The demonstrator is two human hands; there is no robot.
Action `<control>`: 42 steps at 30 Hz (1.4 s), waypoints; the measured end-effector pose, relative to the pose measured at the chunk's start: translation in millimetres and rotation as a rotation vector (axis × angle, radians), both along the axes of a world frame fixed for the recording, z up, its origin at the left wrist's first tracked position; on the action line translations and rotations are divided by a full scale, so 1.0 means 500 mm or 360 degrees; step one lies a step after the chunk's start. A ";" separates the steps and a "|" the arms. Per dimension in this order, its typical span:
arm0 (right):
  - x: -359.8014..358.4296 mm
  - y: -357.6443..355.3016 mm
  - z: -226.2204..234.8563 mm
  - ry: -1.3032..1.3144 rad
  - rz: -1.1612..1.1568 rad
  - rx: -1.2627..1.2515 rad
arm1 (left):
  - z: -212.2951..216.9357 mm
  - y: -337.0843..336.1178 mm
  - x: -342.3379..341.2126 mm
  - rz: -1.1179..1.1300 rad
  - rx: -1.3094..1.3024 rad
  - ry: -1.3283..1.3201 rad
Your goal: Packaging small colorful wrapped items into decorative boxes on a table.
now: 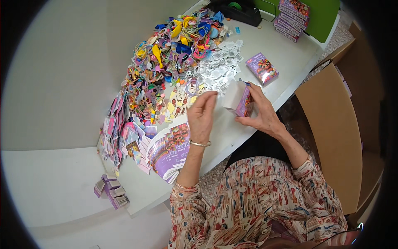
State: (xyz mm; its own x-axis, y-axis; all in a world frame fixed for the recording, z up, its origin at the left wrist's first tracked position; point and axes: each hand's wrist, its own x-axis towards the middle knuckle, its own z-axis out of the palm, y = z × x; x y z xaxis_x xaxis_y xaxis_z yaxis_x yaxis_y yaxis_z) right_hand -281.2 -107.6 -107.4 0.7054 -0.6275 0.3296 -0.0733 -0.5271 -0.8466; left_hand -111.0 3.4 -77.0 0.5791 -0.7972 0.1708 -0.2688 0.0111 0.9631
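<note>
My right hand (pixel 266 114) grips a small purple cardboard box (pixel 246 104) by its side, with the box's white face turned to the left and a flap at its top end. My left hand (pixel 201 118), a bangle at its wrist, hovers just left of that box without touching it. Its thumb and fingers are drawn together, and whatever they may hold is too small to make out. Beyond my right hand, a closed purple box (pixel 263 68) with cartoon figures lies on the table. By my left forearm, flat purple cartons (pixel 170 151) are fanned out.
A heap of colourful trinkets and balloons (pixel 170 58) spreads along the table's left, beside small white slips (pixel 222 62) and cards (pixel 114 128). Stacked boxes (pixel 291 20) stand on the green surface (pixel 325 18) near a black tape dispenser (pixel 238 12). A large cardboard carton (pixel 331 137) stands at right.
</note>
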 end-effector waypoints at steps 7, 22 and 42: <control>-0.028 -0.011 0.004 -0.0325 0.0550 0.0989 | -0.008 -0.024 -0.055 -0.0300 0.0052 0.1343; -0.038 -0.011 0.000 -0.0206 0.0680 0.0975 | -0.024 -0.026 -0.047 -0.0320 0.0171 0.1214; -0.037 -0.015 -0.016 -0.0387 0.0560 0.1469 | -0.048 -0.048 -0.074 -0.0133 0.0155 0.0856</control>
